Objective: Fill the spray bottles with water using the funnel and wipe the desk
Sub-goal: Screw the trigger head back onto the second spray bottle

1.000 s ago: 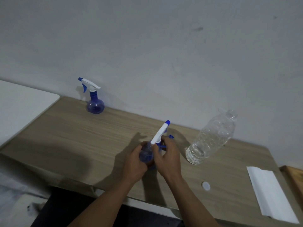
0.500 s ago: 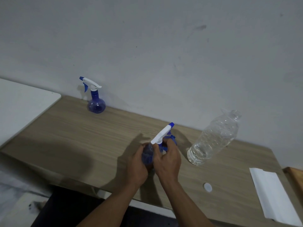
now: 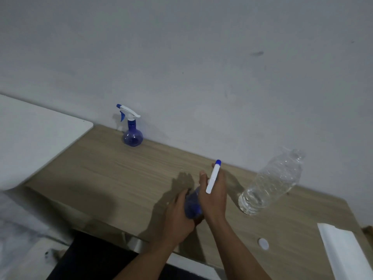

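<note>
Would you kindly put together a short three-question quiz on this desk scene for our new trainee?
1. True or false: the water bottle has its cap screwed on.
2. Which hand holds the blue body of the near spray bottle? A) left hand B) right hand
3. Fill in: the second spray bottle stands at the back of the desk against the ____.

Key
1. False: its neck is open and a white cap lies on the desk.
2. A: the left hand has its grip round the body; the right hand is at the white spray head.
3. wall.
</note>
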A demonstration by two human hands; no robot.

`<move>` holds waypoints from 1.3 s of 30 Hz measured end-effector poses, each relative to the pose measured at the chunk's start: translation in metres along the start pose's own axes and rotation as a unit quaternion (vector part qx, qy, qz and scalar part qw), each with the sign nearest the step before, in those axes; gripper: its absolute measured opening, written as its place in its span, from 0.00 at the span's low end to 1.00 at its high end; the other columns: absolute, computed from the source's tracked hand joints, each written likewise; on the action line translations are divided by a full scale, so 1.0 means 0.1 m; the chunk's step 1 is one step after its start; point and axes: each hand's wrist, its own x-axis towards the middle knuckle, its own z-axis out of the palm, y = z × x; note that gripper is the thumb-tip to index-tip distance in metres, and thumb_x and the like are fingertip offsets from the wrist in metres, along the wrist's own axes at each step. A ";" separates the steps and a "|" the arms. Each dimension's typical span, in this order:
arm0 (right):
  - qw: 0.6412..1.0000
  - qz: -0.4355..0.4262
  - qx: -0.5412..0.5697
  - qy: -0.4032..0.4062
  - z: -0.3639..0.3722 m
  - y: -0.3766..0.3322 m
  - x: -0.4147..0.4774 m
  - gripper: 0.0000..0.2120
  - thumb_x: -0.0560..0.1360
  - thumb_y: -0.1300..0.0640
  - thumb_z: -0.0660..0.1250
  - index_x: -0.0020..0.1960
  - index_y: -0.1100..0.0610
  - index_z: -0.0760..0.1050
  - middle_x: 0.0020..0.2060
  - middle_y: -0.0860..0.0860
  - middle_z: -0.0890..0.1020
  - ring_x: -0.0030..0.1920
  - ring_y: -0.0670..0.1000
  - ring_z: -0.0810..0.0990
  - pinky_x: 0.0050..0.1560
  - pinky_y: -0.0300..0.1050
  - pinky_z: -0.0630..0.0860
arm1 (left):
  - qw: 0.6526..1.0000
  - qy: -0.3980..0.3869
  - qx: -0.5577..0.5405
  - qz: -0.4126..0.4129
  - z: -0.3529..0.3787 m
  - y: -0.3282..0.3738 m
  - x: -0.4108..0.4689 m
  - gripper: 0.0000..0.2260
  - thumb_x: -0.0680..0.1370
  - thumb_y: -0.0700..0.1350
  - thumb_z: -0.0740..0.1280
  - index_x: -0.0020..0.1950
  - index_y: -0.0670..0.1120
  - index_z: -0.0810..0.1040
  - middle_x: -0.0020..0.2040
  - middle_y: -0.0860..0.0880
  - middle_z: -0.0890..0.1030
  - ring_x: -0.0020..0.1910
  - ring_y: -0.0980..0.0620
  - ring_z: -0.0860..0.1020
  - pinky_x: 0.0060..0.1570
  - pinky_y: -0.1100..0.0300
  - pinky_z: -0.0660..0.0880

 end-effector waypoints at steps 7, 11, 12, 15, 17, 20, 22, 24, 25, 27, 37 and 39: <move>0.994 0.058 0.014 -0.090 0.00 -0.07 -0.19 0.04 0.77 0.51 0.66 0.51 0.49 0.77 0.39 0.50 0.81 0.39 0.54 0.82 0.46 0.58 0.81 | 0.990 0.107 0.086 0.032 -0.79 -0.34 -0.21 0.30 0.70 0.54 0.77 0.66 0.40 0.77 0.62 0.42 0.81 0.60 0.44 0.80 0.56 0.81 0.64; 0.963 0.073 -0.083 -0.245 0.09 -0.30 -0.41 0.10 0.72 0.47 0.64 0.43 0.54 0.76 0.34 0.52 0.82 0.37 0.55 0.83 0.44 0.59 0.82 | 0.971 0.125 0.203 0.005 -1.32 -0.57 -0.19 0.38 0.68 0.69 0.61 0.71 0.48 0.73 0.68 0.48 0.77 0.66 0.48 0.76 0.66 0.53 0.72; 0.954 0.077 -0.097 -0.274 0.10 -0.37 -0.48 0.13 0.71 0.46 0.64 0.40 0.56 0.74 0.32 0.53 0.81 0.36 0.57 0.83 0.43 0.59 0.82 | 0.966 0.133 0.220 -0.004 -1.42 -0.63 -0.19 0.39 0.66 0.71 0.59 0.71 0.49 0.73 0.68 0.49 0.77 0.67 0.48 0.75 0.66 0.51 0.72; 0.927 0.098 -0.117 -0.343 0.13 -0.51 -0.72 0.15 0.68 0.41 0.65 0.36 0.53 0.74 0.31 0.55 0.82 0.34 0.58 0.84 0.42 0.53 0.81 | 0.959 0.137 0.248 -0.022 -1.64 -0.71 -0.28 0.44 0.63 0.72 0.55 0.71 0.48 0.73 0.69 0.48 0.76 0.68 0.49 0.74 0.68 0.52 0.70; 0.915 0.103 -0.123 -0.371 0.13 -0.55 -0.84 0.16 0.70 0.39 0.66 0.38 0.52 0.76 0.36 0.56 0.85 0.30 0.55 0.83 0.40 0.49 0.80 | 0.957 0.129 0.258 -0.038 -1.72 -0.70 -0.38 0.43 0.64 0.70 0.57 0.72 0.48 0.72 0.70 0.48 0.75 0.70 0.49 0.72 0.69 0.54 0.69; 0.915 0.102 -0.128 -0.370 0.14 -0.54 -0.92 0.16 0.66 0.34 0.64 0.40 0.45 0.79 0.41 0.54 0.86 0.39 0.55 0.86 0.47 0.51 0.81 | 0.957 0.128 0.256 -0.046 -1.77 -0.71 -0.47 0.41 0.65 0.67 0.59 0.74 0.47 0.71 0.71 0.47 0.74 0.71 0.48 0.71 0.69 0.55 0.68; 0.915 0.097 -0.127 -0.370 0.13 -0.55 -0.95 0.11 0.65 0.33 0.62 0.38 0.38 0.77 0.44 0.53 0.85 0.45 0.58 0.85 0.51 0.54 0.82 | 0.959 0.126 0.251 -0.046 -1.79 -0.68 -0.51 0.42 0.66 0.69 0.59 0.74 0.47 0.70 0.71 0.47 0.73 0.71 0.48 0.70 0.70 0.55 0.67; 0.924 0.113 -0.115 -0.347 0.08 -0.56 -0.97 0.17 0.65 0.34 0.64 0.36 0.47 0.78 0.39 0.55 0.86 0.39 0.58 0.85 0.49 0.55 0.83 | 0.959 0.119 0.251 -0.050 -1.80 -0.66 -0.54 0.36 0.72 0.65 0.65 0.75 0.47 0.68 0.72 0.47 0.72 0.72 0.47 0.69 0.70 0.53 0.67; 0.926 0.119 -0.108 -0.341 0.05 -0.57 -0.97 0.20 0.64 0.35 0.66 0.36 0.53 0.78 0.35 0.55 0.85 0.33 0.56 0.84 0.47 0.55 0.83 | 0.958 0.118 0.257 -0.049 -1.81 -0.65 -0.54 0.34 0.74 0.62 0.67 0.76 0.47 0.68 0.73 0.47 0.72 0.72 0.47 0.69 0.70 0.52 0.67; 0.924 0.120 -0.105 -0.348 0.00 -0.59 -0.98 0.21 0.64 0.36 0.67 0.34 0.55 0.77 0.31 0.55 0.84 0.27 0.54 0.81 0.44 0.54 0.82 | 0.955 0.120 0.266 -0.048 -1.81 -0.66 -0.54 0.32 0.75 0.59 0.68 0.76 0.46 0.68 0.73 0.46 0.72 0.72 0.47 0.69 0.70 0.53 0.67; 0.920 0.118 -0.101 -0.361 -0.09 -0.53 -1.00 0.20 0.66 0.39 0.67 0.34 0.57 0.76 0.28 0.52 0.82 0.25 0.52 0.79 0.42 0.54 0.82 | 0.957 0.111 0.261 -0.056 -1.84 -0.65 -0.56 0.33 0.75 0.60 0.68 0.76 0.47 0.67 0.73 0.47 0.71 0.72 0.48 0.68 0.70 0.53 0.67; 0.918 0.127 -0.097 -0.364 -0.11 -0.52 -1.01 0.20 0.66 0.39 0.66 0.35 0.58 0.76 0.27 0.52 0.81 0.25 0.52 0.79 0.40 0.53 0.80 | 0.958 0.111 0.259 -0.054 -1.85 -0.66 -0.56 0.33 0.76 0.59 0.68 0.76 0.47 0.66 0.73 0.47 0.71 0.72 0.48 0.68 0.70 0.53 0.67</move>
